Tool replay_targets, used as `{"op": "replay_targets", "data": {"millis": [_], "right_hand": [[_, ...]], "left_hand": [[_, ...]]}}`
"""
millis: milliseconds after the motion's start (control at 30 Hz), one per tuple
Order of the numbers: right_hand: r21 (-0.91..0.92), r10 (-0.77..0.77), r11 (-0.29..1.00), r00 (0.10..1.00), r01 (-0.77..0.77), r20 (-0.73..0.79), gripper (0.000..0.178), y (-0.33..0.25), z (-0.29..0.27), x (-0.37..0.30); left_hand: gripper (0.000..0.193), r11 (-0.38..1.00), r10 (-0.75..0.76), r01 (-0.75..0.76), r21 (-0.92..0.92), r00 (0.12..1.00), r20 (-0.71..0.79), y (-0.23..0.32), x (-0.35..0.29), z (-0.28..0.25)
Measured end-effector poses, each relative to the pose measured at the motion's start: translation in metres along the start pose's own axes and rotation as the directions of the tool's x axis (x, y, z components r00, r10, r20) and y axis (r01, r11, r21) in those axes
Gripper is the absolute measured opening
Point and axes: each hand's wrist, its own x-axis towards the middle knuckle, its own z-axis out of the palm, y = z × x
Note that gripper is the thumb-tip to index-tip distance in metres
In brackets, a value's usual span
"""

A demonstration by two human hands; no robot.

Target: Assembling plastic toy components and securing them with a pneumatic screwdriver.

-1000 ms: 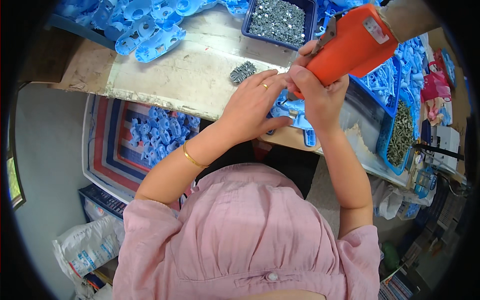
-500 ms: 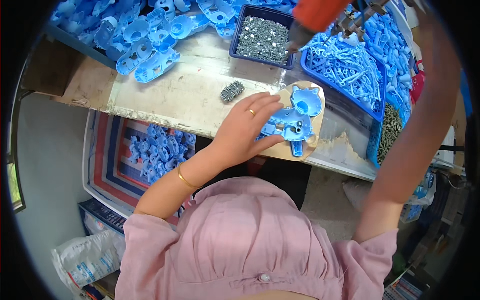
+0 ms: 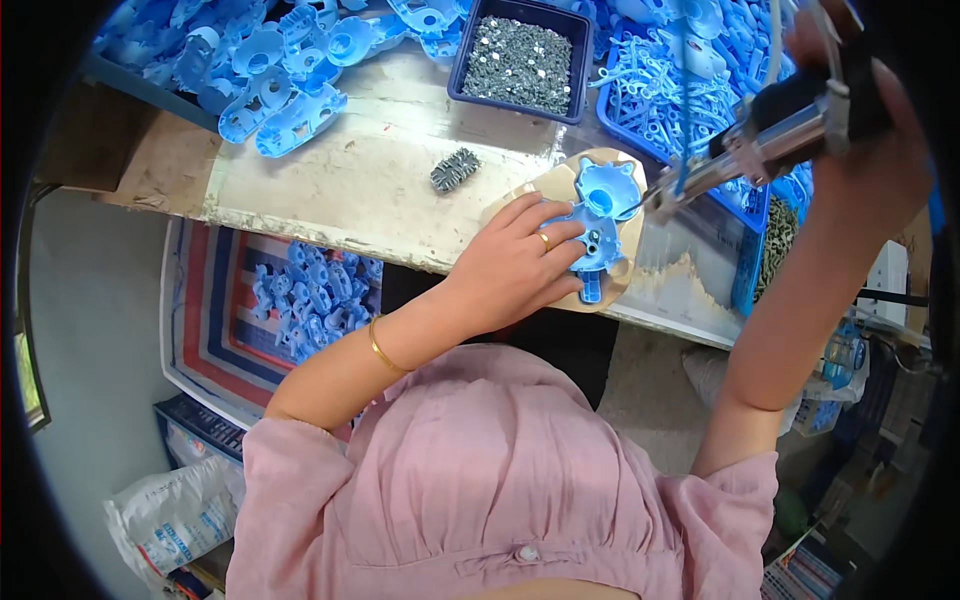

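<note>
Left hand point(image 3: 515, 265) pressed flat, fingers spread, on blue plastic housing point(image 3: 598, 225); housing seated on tan fixture block point(image 3: 625, 285) at desk point(image 3: 380, 185) front edge. Right hand point(image 3: 870, 120) clenched around powered screwdriver point(image 3: 780, 130), raised, tip angled down to housing top. Tray of screws point(image 3: 520, 60) behind; small screw cluster point(image 3: 455, 170) loose on desk.

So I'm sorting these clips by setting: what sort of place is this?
Probably a small assembly workshop: heaps of blue plastic parts on a worn bench, a tray of screws, and a powered screwdriver in the right hand.
</note>
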Motion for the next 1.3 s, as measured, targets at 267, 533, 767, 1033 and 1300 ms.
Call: {"op": "replay_targets", "data": {"millis": [267, 533, 767, 1033, 1300], "right_hand": [[0.009, 0.342, 0.937, 0.923, -0.349, 0.178, 0.017, -0.011, -0.016, -0.049], [-0.332, 0.213, 0.885, 0.917, -0.327, -0.337, 0.052, -0.033, 0.045, -0.055], [-0.253, 0.325, 0.831, 0.801, -0.496, -0.503, 0.047, -0.047, 0.052, -0.055], [-0.162, 0.236, 0.943, 0.928, -0.291, -0.289, 0.037, -0.058, -0.016, 0.020], [-0.095, 0.277, 0.951, 0.948, -0.294, -0.153, 0.033, 0.013, -0.078, -0.033]], "left_hand": [[0.027, 0.992, 0.071, -0.074, 0.105, 0.997, 0.037, -0.004, 0.006, 0.010], [0.027, 0.993, 0.068, -0.070, 0.092, 0.997, 0.025, -0.003, 0.005, 0.011], [0.025, 0.995, 0.061, -0.064, 0.080, 0.997, 0.041, 0.000, 0.006, 0.010], [0.020, 0.992, 0.097, -0.100, 0.071, 0.994, 0.043, 0.017, 0.024, -0.009], [0.022, 0.843, -0.236, 0.363, -0.396, 0.913, 0.334, 0.019, -0.011, -0.178]]}}
